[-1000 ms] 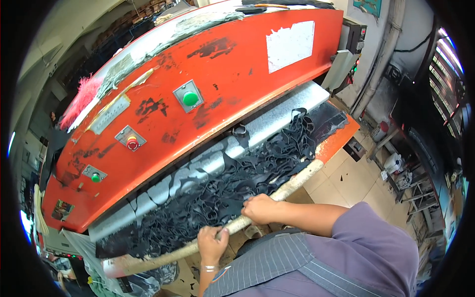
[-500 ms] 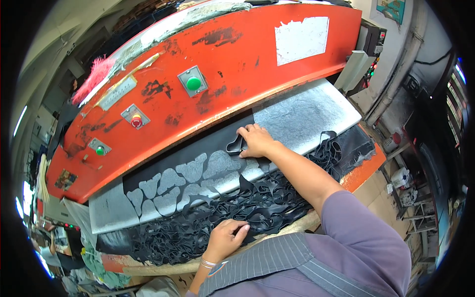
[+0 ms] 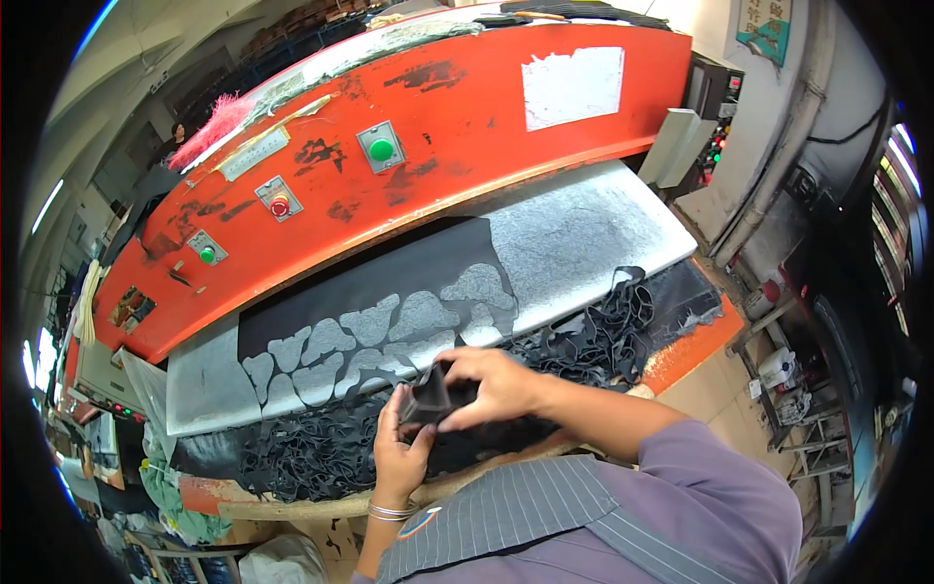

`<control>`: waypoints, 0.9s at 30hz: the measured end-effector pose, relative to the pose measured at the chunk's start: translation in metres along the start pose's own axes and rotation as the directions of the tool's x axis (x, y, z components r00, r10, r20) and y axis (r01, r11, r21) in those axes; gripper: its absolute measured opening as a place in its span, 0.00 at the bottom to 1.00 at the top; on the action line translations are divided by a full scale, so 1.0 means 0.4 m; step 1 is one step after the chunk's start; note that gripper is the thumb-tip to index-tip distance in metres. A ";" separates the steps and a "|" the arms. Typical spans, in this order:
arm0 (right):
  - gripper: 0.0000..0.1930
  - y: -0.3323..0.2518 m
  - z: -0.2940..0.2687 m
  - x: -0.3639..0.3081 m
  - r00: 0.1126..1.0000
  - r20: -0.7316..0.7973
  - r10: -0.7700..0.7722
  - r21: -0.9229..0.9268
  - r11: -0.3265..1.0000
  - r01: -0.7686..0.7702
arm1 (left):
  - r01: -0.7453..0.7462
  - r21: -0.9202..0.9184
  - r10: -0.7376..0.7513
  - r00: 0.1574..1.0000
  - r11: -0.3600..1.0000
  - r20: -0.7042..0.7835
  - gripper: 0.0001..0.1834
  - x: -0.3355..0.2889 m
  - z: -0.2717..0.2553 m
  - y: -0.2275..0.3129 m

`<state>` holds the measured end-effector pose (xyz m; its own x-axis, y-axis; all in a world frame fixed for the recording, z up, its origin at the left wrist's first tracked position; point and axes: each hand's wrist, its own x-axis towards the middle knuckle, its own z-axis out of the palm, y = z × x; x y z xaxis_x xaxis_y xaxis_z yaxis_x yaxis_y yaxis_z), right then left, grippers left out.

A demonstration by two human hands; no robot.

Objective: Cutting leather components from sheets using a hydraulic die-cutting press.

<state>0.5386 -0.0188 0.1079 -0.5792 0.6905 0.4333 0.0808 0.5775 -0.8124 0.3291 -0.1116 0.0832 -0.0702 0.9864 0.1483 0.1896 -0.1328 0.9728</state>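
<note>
A dark, curved cutting die (image 3: 428, 397) is held up over the front edge of the press bed. My right hand (image 3: 494, 387) grips it from the right. The fingers and thumb of my left hand (image 3: 401, 456) close on its left side. Whether a cut piece sits inside the die, I cannot make out. Beyond my hands a black sheet (image 3: 389, 255) lies on the pale cutting board (image 3: 593, 229). Several rounded cut-outs in its near half let the board show through.
A heap of curly black scraps (image 3: 306, 457) lines the near side of the board, with more scraps (image 3: 623, 316) at the right. Over the board's far side stands the orange press beam (image 3: 457, 136), carrying green buttons (image 3: 380, 149) and a red one (image 3: 280, 206).
My right hand has lifted the die off the sheet and brought it toward me. A cut-out shows where it stood. My left hand has risen from the scraps onto the die.
</note>
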 end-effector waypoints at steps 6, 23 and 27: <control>0.24 -0.062 0.147 -0.073 0.978 0.179 -0.105 -0.034 0.993 0.113 | -0.113 0.252 0.122 0.992 0.961 -0.020 0.29 -0.138 -0.045 0.038; 0.22 0.023 0.171 -0.203 0.953 0.219 0.209 -0.578 0.815 -0.046 | 0.058 -0.676 -0.621 -0.343 0.734 -0.704 0.20 -1.324 -0.247 -0.334; 0.19 0.100 0.194 -0.026 0.904 0.407 0.132 -0.642 0.745 0.180 | -0.433 -0.360 -0.538 -0.797 0.826 -0.276 0.13 -1.760 -0.030 -0.399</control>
<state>0.4849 -0.0366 0.0407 -0.8430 0.5232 0.1250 0.4768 0.8343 -0.2768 0.3366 -0.7862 -0.1745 -0.3163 -0.7411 -0.5922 -0.1653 -0.5717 0.8037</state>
